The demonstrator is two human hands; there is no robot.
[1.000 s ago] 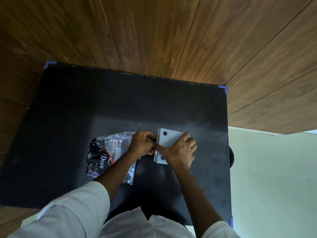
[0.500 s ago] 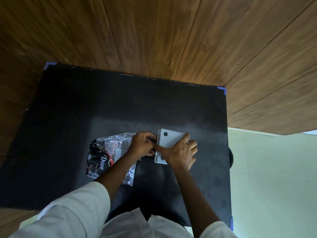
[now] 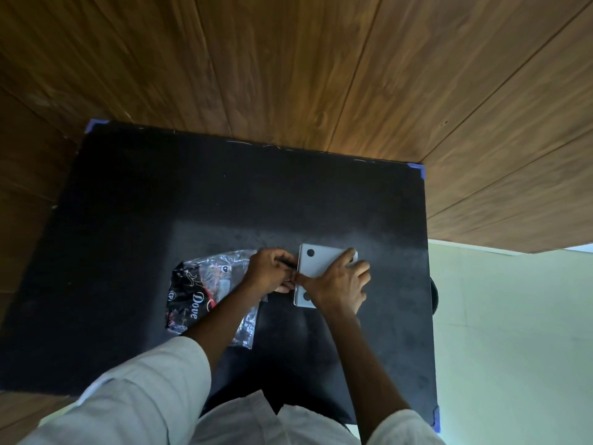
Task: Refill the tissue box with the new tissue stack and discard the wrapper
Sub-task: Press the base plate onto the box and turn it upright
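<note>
A white tissue box (image 3: 316, 261) with dark round dots on its upward face lies on the black table (image 3: 224, 194), right of centre. My right hand (image 3: 337, 284) lies flat on it, fingers spread, covering its near half. My left hand (image 3: 269, 268) is curled against the box's left edge, fingers pinched on something thin and dark there. To the left lies the black and clear plastic tissue wrapper (image 3: 199, 297), crumpled, partly under my left forearm. The tissue stack itself is hidden.
The table is square with blue tape at its corners (image 3: 423, 170). Wooden wall panels (image 3: 288, 75) rise behind it. A pale floor (image 3: 513, 332) lies to the right, with a dark round object (image 3: 434, 295) just past the table's right edge.
Both hands stay at the box. The right hand's fingers have spread a little wider over the white face; the wrapper has not moved.
</note>
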